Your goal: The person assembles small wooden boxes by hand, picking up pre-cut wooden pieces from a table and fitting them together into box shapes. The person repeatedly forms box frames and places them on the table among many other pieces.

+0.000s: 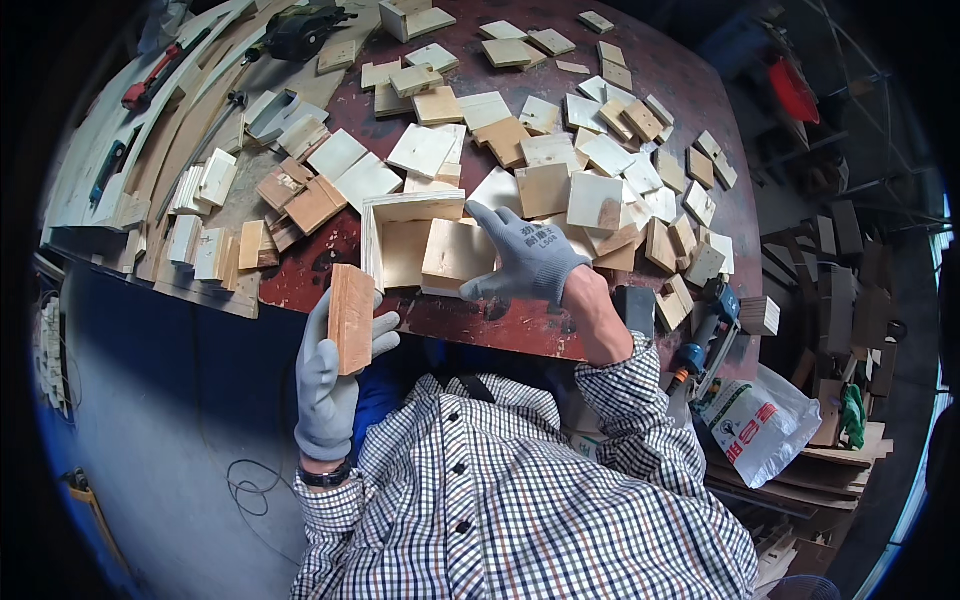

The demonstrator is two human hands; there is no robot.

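My left hand (pixel 325 385), in a grey work glove, is closed around an orange-brown wooden block (pixel 351 318) held upright off the table's near edge. My right hand (pixel 530 256), gloved too, reaches over the table with thumb and fingers spread. It rests at the right side of an open pale wooden box (pixel 415 208). A lighter wood block (pixel 458 252) lies at that box, its right edge between my right thumb and forefinger. Whether these fingers press on the block or the box is hard to tell.
Wood pieces (pixel 605 155) lie scattered over the dark red table (pixel 490 328). A blue nail gun (pixel 708 335) and a white plastic bag (pixel 758 425) are at its right edge. Long boards (pixel 180 140) with a red tool (pixel 150 85) lie left; a black power tool (pixel 300 32) sits beyond.
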